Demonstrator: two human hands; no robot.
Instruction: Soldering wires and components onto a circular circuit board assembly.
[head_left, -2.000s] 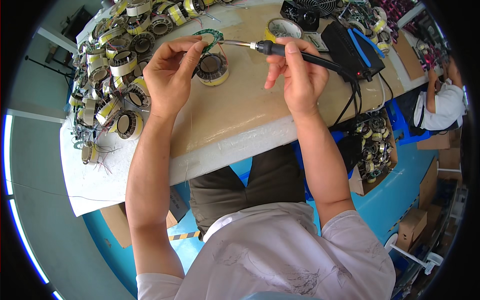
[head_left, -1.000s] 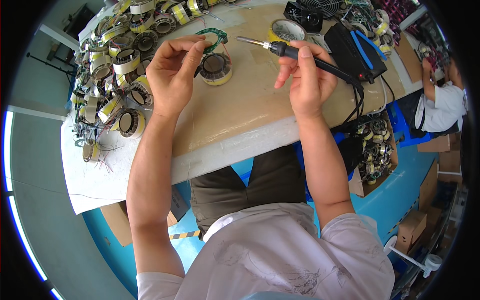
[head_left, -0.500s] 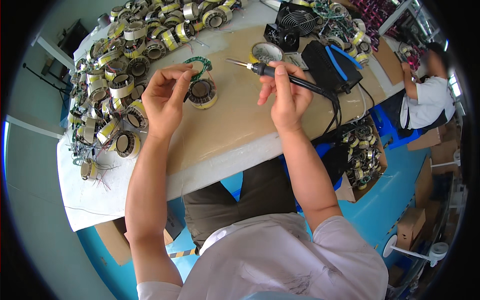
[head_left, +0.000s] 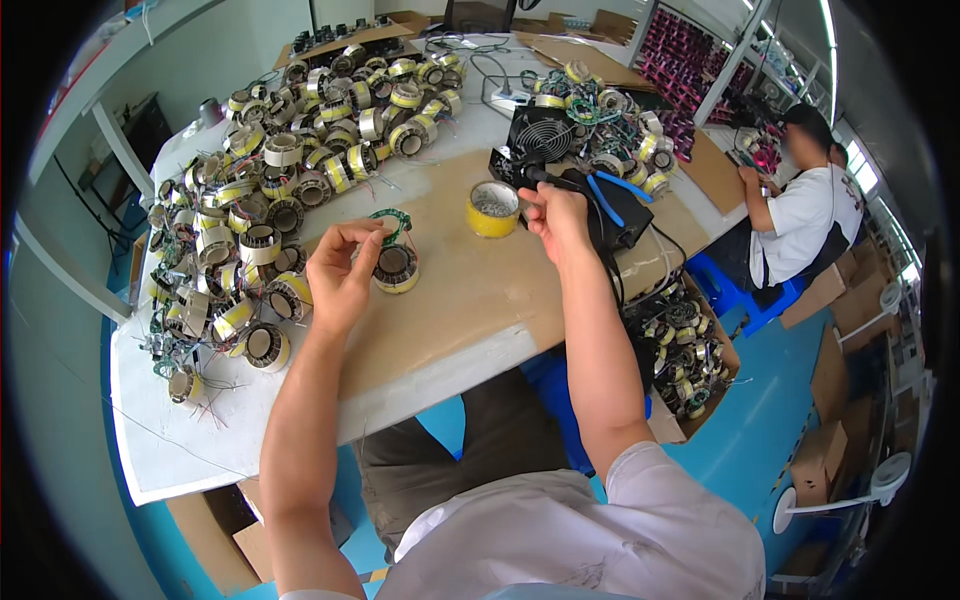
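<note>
My left hand (head_left: 343, 272) pinches the edge of a green ring-shaped circuit board (head_left: 399, 226). Just below that board stands a wound motor stator (head_left: 396, 270) with yellow tape round it, thin wires running between the two. My right hand (head_left: 560, 222) is closed round the black handle of a soldering iron (head_left: 541, 176). The iron's tip end is at the black iron stand (head_left: 503, 167), where I cannot make out the tip. A yellow-sided round tub (head_left: 490, 212) with small grey bits in it sits left of my right hand.
Many taped stators (head_left: 285, 215) are heaped along the table's left and back. Behind my right hand are a black fan (head_left: 545, 140), blue-handled pliers (head_left: 622, 186) on a black box (head_left: 625, 232), and more stators. A carton of stators (head_left: 690, 350) stands below right; another person (head_left: 810, 200) sits beyond.
My right hand has carried the soldering iron away from the circuit board to the stand. The left hand still pinches the board above the stator. The view has tilted up.
</note>
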